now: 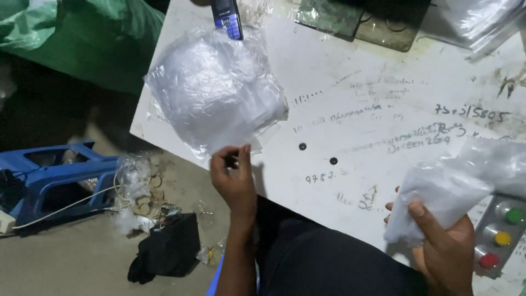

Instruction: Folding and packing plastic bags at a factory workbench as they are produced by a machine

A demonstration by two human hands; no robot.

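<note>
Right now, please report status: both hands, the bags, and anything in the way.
Left hand pinching the edge of the clear bag stack. Right hand gripping a bunch of clear bags. Phone lying on the stack's far edge.

Two hands were in view: one left hand [234, 181] at lower centre and one right hand [444, 246] at lower right. One stack of clear plastic bags [213, 90] lay at upper centre, one bundle of clear bags [460, 183] sat at right, and one further heap of bags [482, 19] occupied the upper right corner. One mobile phone [227, 17] stood at the top edge. Two small black discs [302, 146] lay on one white tabletop [356, 71]. Three coloured buttons [502, 238], green, yellow and red, appeared at lower right. One blue plastic stool [55, 181] lay at left.
</note>
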